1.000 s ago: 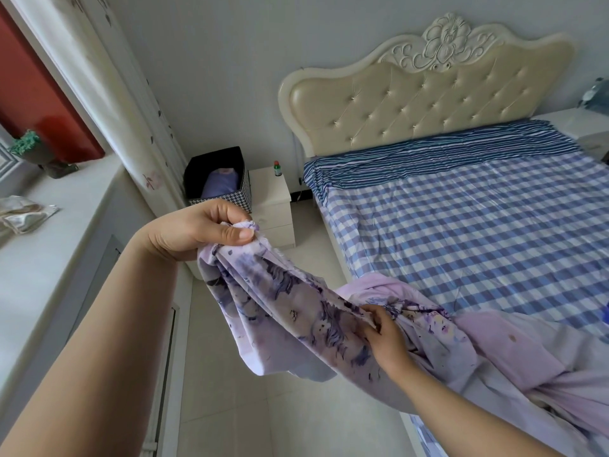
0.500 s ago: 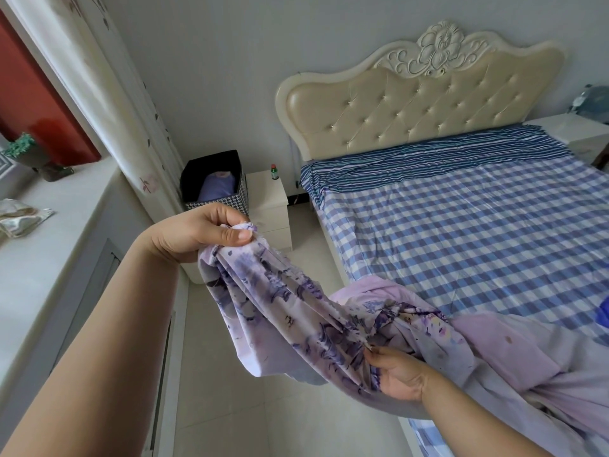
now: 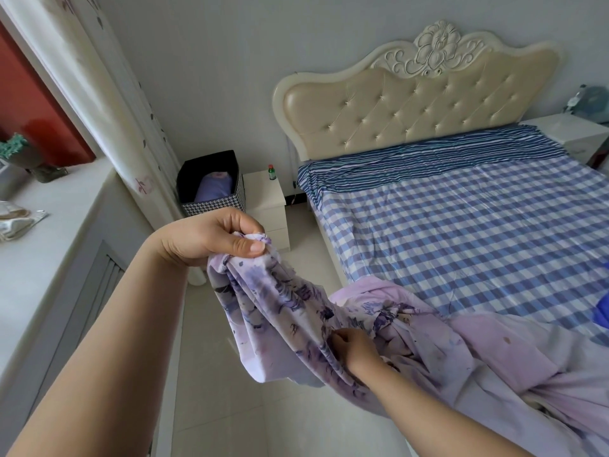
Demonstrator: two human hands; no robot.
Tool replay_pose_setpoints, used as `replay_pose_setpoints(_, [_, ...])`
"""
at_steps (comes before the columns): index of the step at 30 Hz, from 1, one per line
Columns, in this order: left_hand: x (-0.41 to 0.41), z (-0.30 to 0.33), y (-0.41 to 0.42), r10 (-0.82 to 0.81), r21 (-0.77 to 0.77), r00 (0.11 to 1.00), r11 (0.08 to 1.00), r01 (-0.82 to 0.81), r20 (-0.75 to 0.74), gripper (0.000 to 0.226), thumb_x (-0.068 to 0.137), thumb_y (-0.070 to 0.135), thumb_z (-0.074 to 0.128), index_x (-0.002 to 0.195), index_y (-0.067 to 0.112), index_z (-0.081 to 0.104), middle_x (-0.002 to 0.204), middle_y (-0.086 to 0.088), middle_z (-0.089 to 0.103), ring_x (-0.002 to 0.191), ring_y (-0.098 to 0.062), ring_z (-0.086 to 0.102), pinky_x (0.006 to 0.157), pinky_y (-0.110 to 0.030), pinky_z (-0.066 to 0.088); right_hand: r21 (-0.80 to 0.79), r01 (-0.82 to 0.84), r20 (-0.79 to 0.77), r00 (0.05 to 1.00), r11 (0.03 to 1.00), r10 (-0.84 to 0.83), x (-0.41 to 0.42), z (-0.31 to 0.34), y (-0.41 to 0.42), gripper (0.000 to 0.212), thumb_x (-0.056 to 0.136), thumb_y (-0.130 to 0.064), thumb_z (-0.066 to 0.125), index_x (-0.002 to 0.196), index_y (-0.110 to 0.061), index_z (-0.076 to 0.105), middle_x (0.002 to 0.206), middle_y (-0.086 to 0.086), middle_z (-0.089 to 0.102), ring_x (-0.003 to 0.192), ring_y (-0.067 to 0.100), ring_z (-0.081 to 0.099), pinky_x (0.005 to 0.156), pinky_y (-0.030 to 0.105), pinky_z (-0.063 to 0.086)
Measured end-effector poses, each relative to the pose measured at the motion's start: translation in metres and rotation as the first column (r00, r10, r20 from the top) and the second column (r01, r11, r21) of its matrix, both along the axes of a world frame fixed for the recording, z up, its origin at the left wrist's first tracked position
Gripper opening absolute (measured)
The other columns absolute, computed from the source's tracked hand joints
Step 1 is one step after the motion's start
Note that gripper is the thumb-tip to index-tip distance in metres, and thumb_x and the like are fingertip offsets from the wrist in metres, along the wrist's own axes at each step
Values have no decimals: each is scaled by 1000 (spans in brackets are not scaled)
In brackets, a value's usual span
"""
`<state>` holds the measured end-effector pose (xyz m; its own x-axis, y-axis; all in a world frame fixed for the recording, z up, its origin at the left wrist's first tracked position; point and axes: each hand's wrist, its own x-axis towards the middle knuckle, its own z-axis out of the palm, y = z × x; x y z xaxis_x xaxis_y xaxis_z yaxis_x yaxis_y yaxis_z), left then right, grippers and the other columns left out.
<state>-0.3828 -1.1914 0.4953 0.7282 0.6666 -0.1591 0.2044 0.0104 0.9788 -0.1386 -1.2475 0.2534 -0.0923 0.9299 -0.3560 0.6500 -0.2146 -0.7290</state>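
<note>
- Far L: window sill w/ a crumpled packet on it and a potted plant at the back end. Curtain hangs just beside the sill.
- Black basket on the floor between the curtain and a white nightstand, w/ a purple bundle inside. Small green bottle stands upright on the nightstand top.
- My L hand: arm out and raised, fingers curled tight, thumb clamped against forefinger. It pinches a bunched corner of the floral sheet. The corner pokes out just past the thumb tip.
- From that pinch the sheet drops down and to the R in loose folds, hanging over the floor tiles w/ the print side facing me.
- My R hand: lower and nearer me than L, back of hand up. Fingers are curled into a fold of the same sheet further along. Tips are buried in cloth, so can't tell how much they've got.
- Between the two grips the sheet runs diagonally, w/ a flap sagging below the line.
- R of R hand: rest of the sheet, plain lilac side up, heaped on the near corner of the bed.
- Bed has a blue check cover w/ a striped band up against the tufted headboard.
- Far R: second nightstand just beside the bed.
</note>
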Motion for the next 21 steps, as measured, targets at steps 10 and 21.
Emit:
replay_pose_setpoints(10, [3, 2, 1, -59, 47, 997, 997, 61, -49, 35, 72, 44, 78, 66, 11, 69, 63, 0, 59, 57, -9, 53, 58, -20, 46, -99, 317, -323, 886, 943, -332, -16, -11, 10, 31, 91, -15, 46, 75, -1, 69, 73, 6, 71, 68, 15, 59, 65, 28, 42])
replay_pose_setpoints(21, [-2, 9, -3, -88, 97, 987, 990, 101, -134, 48, 76, 43, 75, 67, -2, 63, 63, -7, 53, 58, -12, 49, 58, -20, 43, 133, 88, -150, 986, 987, -68, -13, -19, 26, 32, 95, -28, 38, 93, -22, 70, 125, -9, 57, 126, 9, 42, 107, 28, 33])
